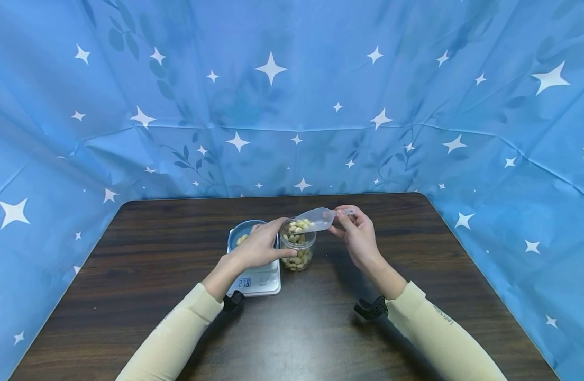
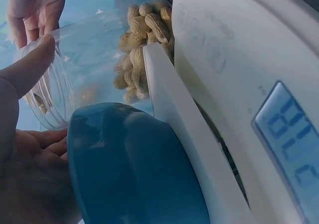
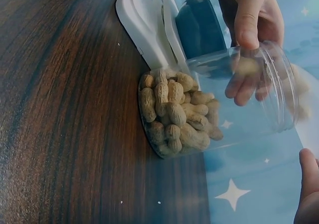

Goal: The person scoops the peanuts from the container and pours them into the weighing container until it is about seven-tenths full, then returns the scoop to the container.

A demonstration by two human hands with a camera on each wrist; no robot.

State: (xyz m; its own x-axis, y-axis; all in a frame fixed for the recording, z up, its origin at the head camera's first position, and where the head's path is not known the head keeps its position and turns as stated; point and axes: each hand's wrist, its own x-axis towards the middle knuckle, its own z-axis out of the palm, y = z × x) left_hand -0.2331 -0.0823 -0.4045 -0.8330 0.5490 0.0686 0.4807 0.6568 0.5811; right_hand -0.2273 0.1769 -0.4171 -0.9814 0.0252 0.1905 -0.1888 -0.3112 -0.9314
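Note:
A clear jar (image 3: 227, 134) with peanuts (image 3: 182, 112) in its lower part stands upright on the table. My left hand (image 1: 257, 247) grips it near the rim, the thumb (image 2: 31, 65) on the near side and the other fingers round the far side. Between thumb and fingers, my right hand (image 1: 359, 238) pinches the handle of a translucent scoop (image 1: 322, 218). Several peanuts lie in the scoop, which tilts down toward the left over the jar's mouth. Left of the jar, a blue bowl (image 2: 132, 164) holding peanuts sits on a white kitchen scale (image 1: 264, 284), partly hidden by my left hand.
The scale's lit display (image 1: 244, 282) faces me. All of it rests on a dark wood-grain table (image 1: 154, 254). A blue cloth with white stars (image 1: 301, 100) hangs behind the table's far edge and along both sides. Tiny pale crumbs (image 3: 121, 202) dot the tabletop.

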